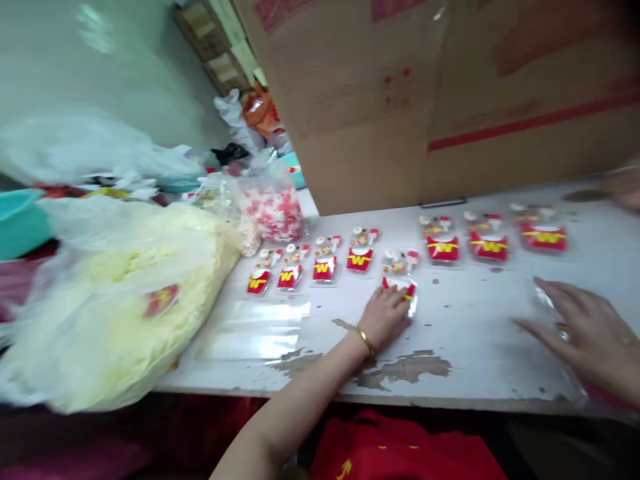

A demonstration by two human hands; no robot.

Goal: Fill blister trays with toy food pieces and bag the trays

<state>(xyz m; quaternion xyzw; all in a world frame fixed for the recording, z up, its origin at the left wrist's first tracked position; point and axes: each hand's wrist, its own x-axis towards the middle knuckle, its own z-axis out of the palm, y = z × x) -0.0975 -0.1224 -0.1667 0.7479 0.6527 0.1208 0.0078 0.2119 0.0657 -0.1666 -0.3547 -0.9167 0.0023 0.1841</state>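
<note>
My left hand (386,315), with a gold bracelet at the wrist, has its fingers bent over a small clear packet (399,262) on the white table. Inside the packet are a red piece with a yellow W and several tiny trinkets; the fingers partly hide it. On the right, my right hand (590,333), wearing a ring, has thumb and fingers spread, touching clear plastic film (545,297) that is blurred. Similar packets lie in a row, among them a packet (325,268) to the left of my left hand and a packet (489,247) to its right.
A large cardboard box (360,120) stands along the table's back. At left are a big plastic bag of pale yellow pieces (200,253), a bag of pink and white pieces (274,212) and flat clear bags (255,333). Another blurred hand (625,187) shows at the right edge.
</note>
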